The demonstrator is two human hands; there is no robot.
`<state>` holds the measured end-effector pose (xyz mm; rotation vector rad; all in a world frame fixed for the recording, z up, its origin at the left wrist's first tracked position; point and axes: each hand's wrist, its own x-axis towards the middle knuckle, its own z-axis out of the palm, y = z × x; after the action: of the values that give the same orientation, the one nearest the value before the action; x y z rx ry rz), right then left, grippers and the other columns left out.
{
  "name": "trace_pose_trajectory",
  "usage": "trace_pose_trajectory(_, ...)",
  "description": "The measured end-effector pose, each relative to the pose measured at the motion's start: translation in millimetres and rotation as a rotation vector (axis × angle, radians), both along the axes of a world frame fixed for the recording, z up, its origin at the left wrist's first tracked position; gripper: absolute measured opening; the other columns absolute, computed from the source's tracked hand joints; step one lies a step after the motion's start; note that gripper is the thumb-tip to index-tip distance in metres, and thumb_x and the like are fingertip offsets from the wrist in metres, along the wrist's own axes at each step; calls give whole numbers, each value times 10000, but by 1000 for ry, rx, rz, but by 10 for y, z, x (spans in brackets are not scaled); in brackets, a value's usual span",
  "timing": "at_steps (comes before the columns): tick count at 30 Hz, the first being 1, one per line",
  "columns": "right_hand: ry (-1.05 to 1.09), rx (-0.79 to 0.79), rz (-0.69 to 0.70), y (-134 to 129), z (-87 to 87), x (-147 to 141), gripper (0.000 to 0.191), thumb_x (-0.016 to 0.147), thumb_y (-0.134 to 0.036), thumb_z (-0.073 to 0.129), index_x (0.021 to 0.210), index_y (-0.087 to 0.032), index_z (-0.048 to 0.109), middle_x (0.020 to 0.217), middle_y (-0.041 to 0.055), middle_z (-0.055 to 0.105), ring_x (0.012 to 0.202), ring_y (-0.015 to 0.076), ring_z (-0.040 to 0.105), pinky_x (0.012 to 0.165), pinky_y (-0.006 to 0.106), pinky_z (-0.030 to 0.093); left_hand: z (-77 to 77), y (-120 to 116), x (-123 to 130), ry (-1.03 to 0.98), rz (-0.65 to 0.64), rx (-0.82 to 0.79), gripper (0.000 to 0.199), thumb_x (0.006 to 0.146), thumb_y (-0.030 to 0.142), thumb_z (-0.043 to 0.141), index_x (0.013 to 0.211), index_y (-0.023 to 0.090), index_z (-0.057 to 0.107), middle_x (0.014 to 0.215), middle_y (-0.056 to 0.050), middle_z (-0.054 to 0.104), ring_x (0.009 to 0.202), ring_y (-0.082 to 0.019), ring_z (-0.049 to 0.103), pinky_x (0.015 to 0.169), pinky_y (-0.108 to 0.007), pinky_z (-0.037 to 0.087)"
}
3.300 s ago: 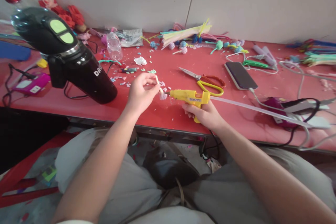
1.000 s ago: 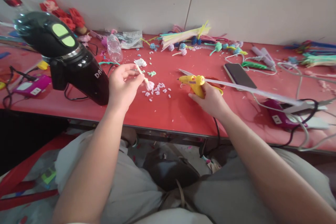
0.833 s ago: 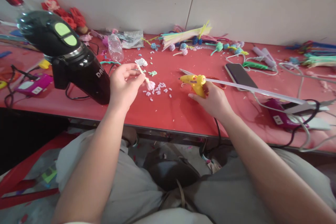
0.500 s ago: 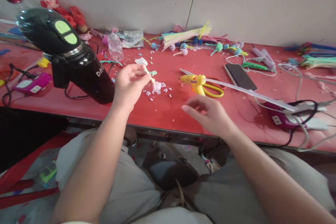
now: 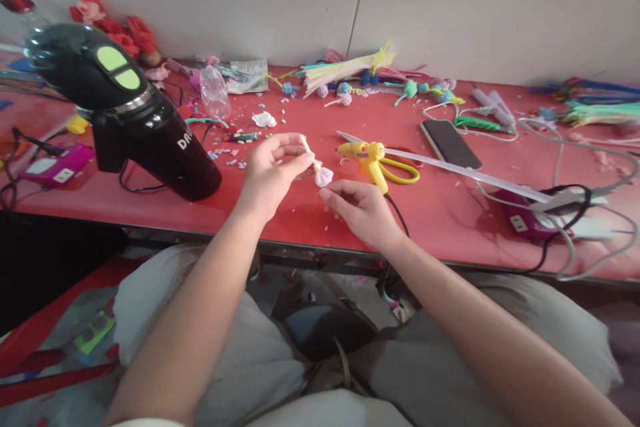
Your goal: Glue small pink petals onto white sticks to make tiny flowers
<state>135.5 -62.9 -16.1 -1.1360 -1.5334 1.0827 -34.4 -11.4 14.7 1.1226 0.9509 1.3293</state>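
My left hand is closed in a pinch on the pale stem of a small pink flower, whose head points down and to the right. Thumb and forefinger of my right hand come together just below the flower head; whatever they hold is too small to make out. Right of the flower lies a yellow glue gun with a clear glue stick in its back. Scissors with yellow handles lie beside and partly under it. Loose pink bits are scattered left of my left hand.
A black tumbler stands at the left. A phone, a purple power strip and loose cables are on the right. Along the wall lie pipe cleaners, small fluffy flowers and a clear plastic bottle.
My left hand has moved right with the flower, away from the scattered bits, uncovering a small dark tube. My right hand has come left to the flower, and its fingers have closed.
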Motion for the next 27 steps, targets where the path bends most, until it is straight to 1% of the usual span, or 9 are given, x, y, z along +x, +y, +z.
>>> trace_pose_trajectory(5,-54,-101,101,-122,14,174,384,987,-507,577,825,-177,686,705,7,637,639,131,547,632,278,444,50,63,-147,-8,76,48,326,700,167,878,956,192,679,883,-18,718,774,-162,742,728,-303,650)
trace_pose_trajectory(9,-198,-209,396,-278,98,274,288,947,-415,653,793,-182,724,694,11,682,645,132,590,628,261,457,111,168,-365,4,171,150,306,730,216,888,935,228,661,910,-25,735,874,-203,756,819,-381,671)
trace_pose_trajectory(12,-299,-247,553,-360,182,290,215,891,-342,712,738,-191,710,638,-23,647,585,107,536,566,238,416,129,237,-520,79,233,194,272,769,273,874,903,258,637,937,-31,741,971,-234,758,847,-417,675)
trace_pose_trajectory(17,-473,-260,726,-373,244,320,394,938,-376,650,599,-192,569,525,-63,488,490,77,388,480,234,297,115,278,-620,203,267,219,272,808,368,848,898,286,604,951,-33,743,1071,-273,749,827,-459,678)
trace_pose_trajectory(20,-540,-239,726,-375,198,342,381,955,-390,641,630,-191,637,548,-41,558,497,91,457,502,245,330,107,268,-588,174,266,212,289,793,354,862,907,277,607,945,-34,739,1024,-261,759,839,-457,678)
trace_pose_trajectory(22,-547,-163,696,-397,172,343,151,929,-260,655,824,-200,747,749,3,709,626,124,594,591,251,421,103,255,-549,145,263,209,309,774,344,880,923,271,619,956,-36,738,992,-255,764,838,-456,680)
trace_pose_trajectory(24,-542,-100,704,-423,180,339,134,907,-180,658,966,-213,774,942,39,756,762,152,665,693,269,481,99,243,-509,119,257,203,335,751,345,897,936,267,629,974,-38,740,979,-257,766,831,-455,682)
trace_pose_trajectory(26,-550,-63,692,-421,222,335,125,933,-258,681,862,-198,765,908,51,738,753,161,663,703,283,492,95,235,-476,108,252,191,352,735,349,906,940,262,633,981,-39,744,970,-259,768,825,-447,682)
trace_pose_trajectory(27,-553,-32,656,-396,248,333,218,953,-310,674,785,-191,744,884,55,727,743,161,659,707,289,495,94,233,-462,106,250,184,356,731,346,908,942,260,634,980,-39,746,963,-258,768,825,-443,682)
